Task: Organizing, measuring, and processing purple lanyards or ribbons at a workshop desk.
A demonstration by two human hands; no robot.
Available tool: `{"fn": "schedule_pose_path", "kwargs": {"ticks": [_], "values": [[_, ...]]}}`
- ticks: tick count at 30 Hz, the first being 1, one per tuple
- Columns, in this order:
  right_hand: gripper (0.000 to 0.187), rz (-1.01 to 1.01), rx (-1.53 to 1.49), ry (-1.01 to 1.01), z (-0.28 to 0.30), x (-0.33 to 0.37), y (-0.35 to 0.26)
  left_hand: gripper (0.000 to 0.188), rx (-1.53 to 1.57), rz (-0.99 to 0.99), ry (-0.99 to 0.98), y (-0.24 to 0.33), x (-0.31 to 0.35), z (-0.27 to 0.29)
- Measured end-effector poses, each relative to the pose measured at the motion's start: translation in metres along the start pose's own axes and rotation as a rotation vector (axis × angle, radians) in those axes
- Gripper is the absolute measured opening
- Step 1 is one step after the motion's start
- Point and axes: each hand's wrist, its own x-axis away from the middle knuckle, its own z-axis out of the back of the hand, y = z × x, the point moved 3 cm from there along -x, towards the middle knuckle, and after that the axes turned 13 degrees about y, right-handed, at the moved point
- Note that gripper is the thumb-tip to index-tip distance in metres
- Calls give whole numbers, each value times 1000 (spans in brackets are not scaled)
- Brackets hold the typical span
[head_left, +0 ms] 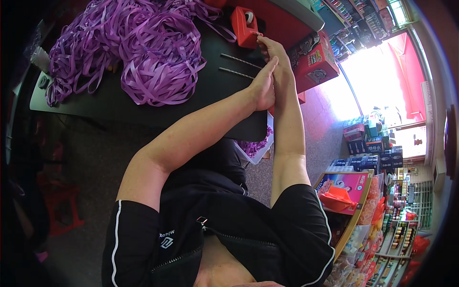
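Note:
A red tape dispenser (pixel 245 31) with a pale roll in it stands near the far right edge of the dark table (pixel 143 117). My right hand (pixel 276 51) reaches to its front end, thumb and fingers pinched on what looks like the tape end. My left hand (pixel 264 87) is raised beside my right wrist, thumb pointing up; its other fingers are hidden. Two thin, speckled sticks (pixel 241 60) lie side by side just left of my hands. A large heap of purple ribbon (pixel 162 57) spreads over the table's left and middle.
Below the table's right corner sits a white bin (pixel 262 154) with purple ribbon pieces. A red printed box (pixel 315 60) stands right of the table. A red stool (pixel 62 203) is at lower left, and a display case (pixel 356 215) with packed goods stands at my right.

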Motion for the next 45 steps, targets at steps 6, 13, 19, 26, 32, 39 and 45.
{"fn": "schedule_pose_path", "kwargs": {"ticks": [6, 13, 19, 26, 32, 39, 45], "values": [[19, 41, 57, 47, -4, -2, -3, 69, 36, 2, -21, 2, -2, 2], [19, 96, 300, 99, -2, -24, 1, 64, 68, 18, 17, 1, -8, 5], [21, 240, 14, -80, 15, -1, 8, 67, 98, 31, 108, 2, -8, 8], [27, 341, -119, -142, 94, 54, -5, 58, 43, 13, 142, -8, -19, 17], [33, 621, 255, -148, 107, 81, -17, 55, -34, 42, 143, -6, -14, 13], [33, 643, 290, -136, 104, 81, -12, 48, -65, -2, 158, -9, -20, 18], [32, 625, 353, -112, 106, 85, -9, 26, -88, -64, 156, -10, -19, 18]]}}
